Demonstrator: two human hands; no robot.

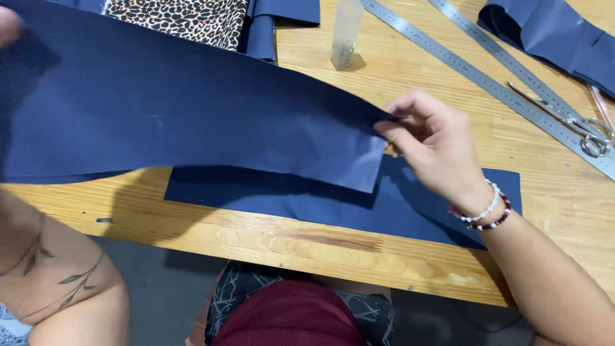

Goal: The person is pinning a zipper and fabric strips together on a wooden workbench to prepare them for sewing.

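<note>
My right hand (430, 144) pinches the right end of a long navy fabric strip (192, 122), lifted above the wooden table (307, 240). My left hand (8, 25) shows only as a blurred edge at the top left corner, at the strip's other end; its grip is hidden. A second navy fabric piece (410, 211) lies flat on the table under the lifted strip. My right wrist wears white and dark bead bracelets (488, 210).
Leopard-print fabric (186, 19) and folded navy cloth lie at the back. A small clear container (346, 32) stands upright. Two long metal rulers (487, 70) cross the right side, with scissors (580, 125) on them. More navy fabric (557, 38) lies at the top right.
</note>
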